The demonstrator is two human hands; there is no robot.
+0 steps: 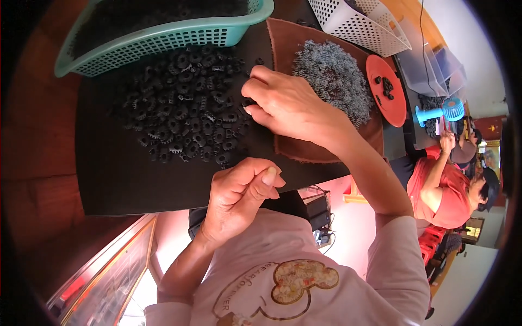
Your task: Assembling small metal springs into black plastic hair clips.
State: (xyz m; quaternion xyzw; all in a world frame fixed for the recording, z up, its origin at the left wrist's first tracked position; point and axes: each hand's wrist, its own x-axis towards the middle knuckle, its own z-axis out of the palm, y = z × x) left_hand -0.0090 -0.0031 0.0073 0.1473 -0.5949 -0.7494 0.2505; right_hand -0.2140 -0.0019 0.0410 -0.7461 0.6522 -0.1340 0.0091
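Observation:
A heap of small black toothed plastic pieces (185,103), which look like halves of claw clips, lies on the dark table. At its right edge my right hand (288,103) reaches down, with thumb and forefinger closed around a small black plastic piece (247,102). My left hand (236,195) is held above the table's near edge, below the heap. Its fingers are curled in with the thumb pressed on them, and whatever is inside is hidden. Right of my right hand, many small silvery metal pieces (334,76), probably springs, are spread on a brown cloth (293,146).
Behind the heap stands a green basket (234,32) full of dark pieces. A white perforated basket (353,27), a red plate (391,108) with several black pieces, clear plastic bins (421,65) and a blue fan (451,110) are to the right. Another person (446,190) sits beyond.

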